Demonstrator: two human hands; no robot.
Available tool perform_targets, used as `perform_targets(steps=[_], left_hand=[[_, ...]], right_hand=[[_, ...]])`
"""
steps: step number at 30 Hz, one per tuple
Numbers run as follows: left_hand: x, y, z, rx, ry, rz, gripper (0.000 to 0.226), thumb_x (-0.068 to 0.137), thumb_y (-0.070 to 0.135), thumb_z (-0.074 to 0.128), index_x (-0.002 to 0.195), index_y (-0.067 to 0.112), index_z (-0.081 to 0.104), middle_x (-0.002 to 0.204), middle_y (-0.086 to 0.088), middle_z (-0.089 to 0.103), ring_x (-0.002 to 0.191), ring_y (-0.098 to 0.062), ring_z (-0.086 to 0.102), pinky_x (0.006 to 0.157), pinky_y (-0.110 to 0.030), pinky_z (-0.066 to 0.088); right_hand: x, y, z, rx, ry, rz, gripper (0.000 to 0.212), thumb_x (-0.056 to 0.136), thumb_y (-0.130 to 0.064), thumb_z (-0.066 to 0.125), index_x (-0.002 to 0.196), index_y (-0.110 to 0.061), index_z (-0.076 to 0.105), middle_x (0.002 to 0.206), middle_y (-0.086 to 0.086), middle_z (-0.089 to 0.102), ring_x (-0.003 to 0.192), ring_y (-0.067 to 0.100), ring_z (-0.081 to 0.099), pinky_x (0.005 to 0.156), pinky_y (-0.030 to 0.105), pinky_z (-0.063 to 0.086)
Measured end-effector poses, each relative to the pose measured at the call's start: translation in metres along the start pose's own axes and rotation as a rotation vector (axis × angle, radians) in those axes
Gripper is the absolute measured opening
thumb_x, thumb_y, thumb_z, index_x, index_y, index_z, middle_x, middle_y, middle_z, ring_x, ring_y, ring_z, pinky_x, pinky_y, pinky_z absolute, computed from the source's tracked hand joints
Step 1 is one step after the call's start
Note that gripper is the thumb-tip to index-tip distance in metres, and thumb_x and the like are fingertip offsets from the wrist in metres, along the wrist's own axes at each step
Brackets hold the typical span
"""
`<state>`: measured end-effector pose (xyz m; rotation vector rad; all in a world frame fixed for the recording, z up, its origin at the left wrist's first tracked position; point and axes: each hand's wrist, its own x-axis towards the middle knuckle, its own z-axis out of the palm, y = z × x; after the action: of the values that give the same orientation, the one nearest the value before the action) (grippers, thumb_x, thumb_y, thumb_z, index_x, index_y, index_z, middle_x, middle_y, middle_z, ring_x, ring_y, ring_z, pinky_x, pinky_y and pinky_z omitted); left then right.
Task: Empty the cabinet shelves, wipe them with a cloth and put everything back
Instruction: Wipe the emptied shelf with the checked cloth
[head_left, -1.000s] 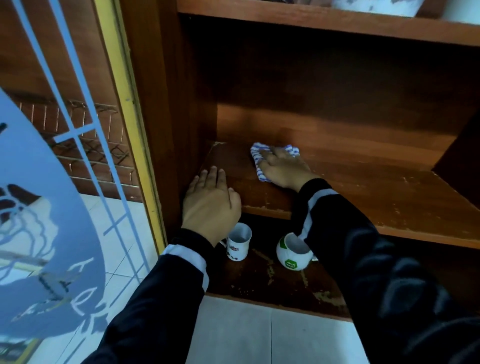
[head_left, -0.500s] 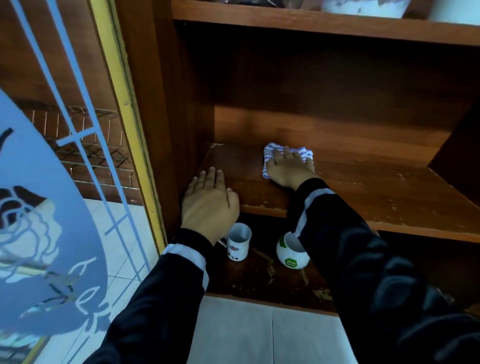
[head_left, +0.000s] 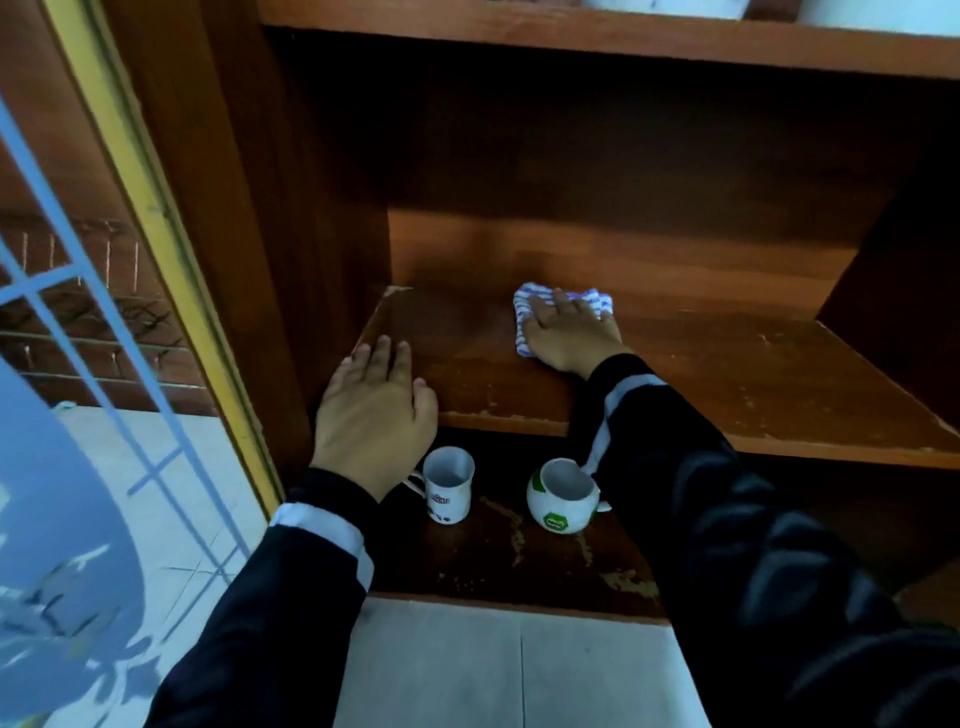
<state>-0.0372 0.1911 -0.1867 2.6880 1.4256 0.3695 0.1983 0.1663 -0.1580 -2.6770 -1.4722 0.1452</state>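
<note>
cloth (head_left: 524, 312): crumpled, white with blue stripes; far back on middle shelf (head_left: 727, 384) | right hand (head_left: 569, 338): fingers spread flat, pressing cloth | left hand (head_left: 374, 410): flat, fingers together, on shelf's near-left edge | two mugs (head_left: 448, 488) on lower shelf

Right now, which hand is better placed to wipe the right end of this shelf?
Right. The right hand presses flat on the blue-and-white cloth at the back of the shelf; the left hand rests on its front left corner, holding nothing.
</note>
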Motion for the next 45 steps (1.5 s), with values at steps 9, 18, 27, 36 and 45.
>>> perform_targets(steps=[9, 18, 27, 36, 45], left_hand=[[0.011, 0.023, -0.008, 0.037, -0.152, -0.052, 0.058, 0.104, 0.042, 0.017, 0.159, 0.030, 0.003, 0.167, -0.008, -0.002, 0.153, -0.027, -0.001, 0.123, -0.041, -0.002], [0.055, 0.046, -0.008, -0.020, -0.287, -0.022, 0.058, 0.104, 0.049, 0.018, 0.159, 0.035, 0.001, 0.167, -0.003, -0.007, 0.153, -0.028, -0.005, 0.123, -0.043, -0.003], [0.058, 0.049, 0.000, -0.012, -0.227, -0.015, 0.056, 0.104, 0.049, 0.015, 0.158, 0.038, 0.003, 0.167, 0.001, -0.007, 0.153, -0.025, -0.006, 0.122, -0.044, -0.004], [0.057, 0.049, 0.000, -0.005, -0.228, -0.026, 0.056, 0.104, 0.050, 0.015, 0.158, 0.039, 0.003, 0.167, 0.003, -0.006, 0.153, -0.023, -0.006, 0.123, -0.043, -0.004], [0.057, 0.047, 0.001, -0.005, -0.230, -0.007, 0.057, 0.104, 0.051, 0.014, 0.158, 0.039, 0.004, 0.167, 0.002, -0.007, 0.153, -0.024, -0.006, 0.123, -0.044, -0.004]], right_hand=[[-0.011, 0.027, 0.005, -0.031, -0.033, -0.293, 0.054, 0.104, -0.049, 0.019, 0.156, -0.038, 0.008, 0.166, -0.005, -0.001, 0.152, 0.018, 0.000, 0.122, 0.043, 0.000], [-0.020, 0.018, -0.004, 0.004, -0.049, -0.146, 0.056, 0.105, -0.048, 0.017, 0.157, -0.034, 0.008, 0.166, -0.003, -0.003, 0.152, 0.022, -0.002, 0.121, 0.049, -0.003], [-0.062, 0.036, 0.002, 0.045, 0.005, -0.130, 0.055, 0.104, -0.047, 0.018, 0.157, -0.032, 0.012, 0.166, -0.003, -0.001, 0.152, 0.020, 0.000, 0.120, 0.047, -0.003], [-0.056, 0.007, 0.003, 0.038, 0.012, -0.145, 0.056, 0.104, -0.046, 0.016, 0.158, -0.031, 0.010, 0.166, -0.001, 0.000, 0.152, 0.022, 0.000, 0.121, 0.049, -0.003], [-0.062, 0.035, 0.002, 0.037, 0.037, -0.133, 0.055, 0.104, -0.047, 0.017, 0.157, -0.033, 0.013, 0.166, -0.005, 0.002, 0.152, 0.019, 0.003, 0.121, 0.047, 0.000]])
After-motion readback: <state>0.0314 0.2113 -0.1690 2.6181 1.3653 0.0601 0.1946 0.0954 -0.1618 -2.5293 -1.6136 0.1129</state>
